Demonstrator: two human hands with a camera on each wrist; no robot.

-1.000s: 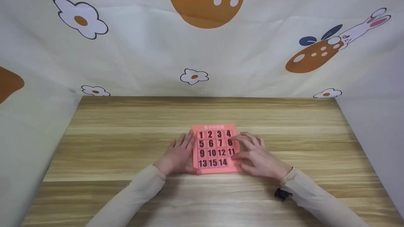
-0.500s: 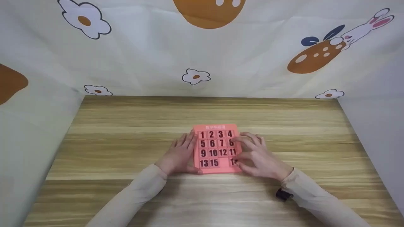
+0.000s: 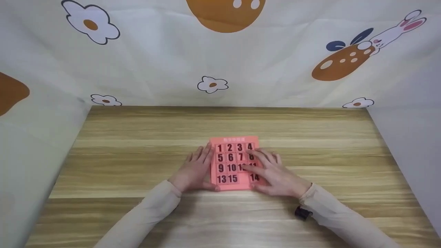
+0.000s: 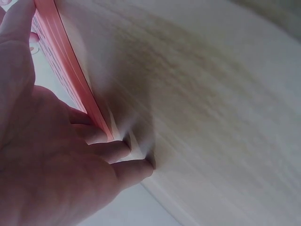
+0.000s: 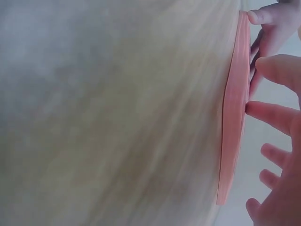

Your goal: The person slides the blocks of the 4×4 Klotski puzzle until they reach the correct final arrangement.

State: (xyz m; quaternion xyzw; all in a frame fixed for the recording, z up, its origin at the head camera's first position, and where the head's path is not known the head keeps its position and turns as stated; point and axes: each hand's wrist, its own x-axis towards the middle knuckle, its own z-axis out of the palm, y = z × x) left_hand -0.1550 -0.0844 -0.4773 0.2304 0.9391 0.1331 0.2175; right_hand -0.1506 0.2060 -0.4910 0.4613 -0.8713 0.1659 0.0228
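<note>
A pink number slide puzzle (image 3: 234, 186) lies flat on the wooden table, its black numbers facing up. Its bottom row reads 13, 15, a gap, then the 14 tile (image 3: 254, 177). My left hand (image 3: 194, 172) lies along the puzzle's left side with fingers fairly straight, the thumb at the lower left corner. In the left wrist view, its fingertips (image 4: 143, 168) reach down to the table beside the frame. Over the right part is my right hand (image 3: 280, 177), its index fingertip touching the 12 tile (image 3: 241, 167) and partly hiding it. The thumb hovers near the bottom edge.
Wood-grain table (image 3: 144, 137) surrounds the puzzle. Behind it rises a pale cloth wall (image 3: 155, 62) printed with flowers, carrots and a rabbit, and similar walls stand at both sides. A small black object (image 3: 303, 213) is attached under the right sleeve.
The 14 tile has slid right into the corner, leaving the gap to its left. My right hand then shifted left, its index finger from 14 up to 12. My left hand stayed put.
</note>
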